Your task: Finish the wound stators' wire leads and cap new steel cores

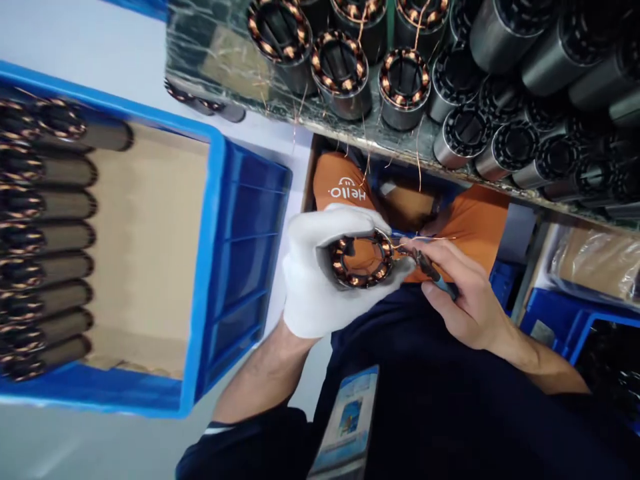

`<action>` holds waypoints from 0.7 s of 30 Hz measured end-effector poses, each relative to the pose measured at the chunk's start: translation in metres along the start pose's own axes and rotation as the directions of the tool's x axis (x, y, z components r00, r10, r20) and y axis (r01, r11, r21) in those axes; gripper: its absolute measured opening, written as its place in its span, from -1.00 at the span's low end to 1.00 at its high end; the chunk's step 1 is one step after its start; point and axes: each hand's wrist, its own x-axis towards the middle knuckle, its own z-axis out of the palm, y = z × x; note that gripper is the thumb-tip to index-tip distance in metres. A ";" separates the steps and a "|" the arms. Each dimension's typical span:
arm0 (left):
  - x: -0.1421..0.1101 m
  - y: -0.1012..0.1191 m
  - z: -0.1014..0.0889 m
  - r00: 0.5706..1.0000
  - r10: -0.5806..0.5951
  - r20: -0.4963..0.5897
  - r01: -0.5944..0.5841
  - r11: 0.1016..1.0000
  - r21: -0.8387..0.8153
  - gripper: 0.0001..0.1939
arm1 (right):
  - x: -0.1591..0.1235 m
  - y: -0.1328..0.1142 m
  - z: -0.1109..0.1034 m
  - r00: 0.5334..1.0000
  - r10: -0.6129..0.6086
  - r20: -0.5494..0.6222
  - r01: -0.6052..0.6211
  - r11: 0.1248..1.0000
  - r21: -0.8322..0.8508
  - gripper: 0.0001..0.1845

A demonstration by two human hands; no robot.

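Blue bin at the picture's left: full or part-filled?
Part-filled, where visible: cylinders form a row in the bin; cardboard shows beside them.

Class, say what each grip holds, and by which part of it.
The left grip holds a copper-wound cylinder around its outer wall; the right grip holds a pliers-like tool by its blue-handled end.

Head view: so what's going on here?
A person holds a metal cylinder in the white-gloved left grip, its ring of copper windings facing the camera. The bare right grip holds a blue-handled hand tool, its tip close to a copper wire at the ring's edge. Similar cylinders lie in the blue crate at left; others stand on the bench.
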 end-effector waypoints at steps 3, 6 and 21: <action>-0.003 0.002 -0.005 0.998 -0.041 0.043 0.041 0.999 0.000 -0.24 | 0.000 0.000 -0.001 1.000 -0.004 -0.008 0.004 1.000 -0.017 -0.48; -0.007 0.010 -0.008 0.995 -0.075 0.065 0.073 0.997 0.032 -0.22 | -0.003 0.003 0.000 1.000 -0.010 -0.020 0.010 1.000 -0.005 -0.46; -0.018 0.001 -0.001 0.971 -0.196 0.135 0.097 0.844 0.528 -0.65 | 0.005 0.045 0.009 0.954 0.295 -0.053 -0.288 0.951 0.114 -0.73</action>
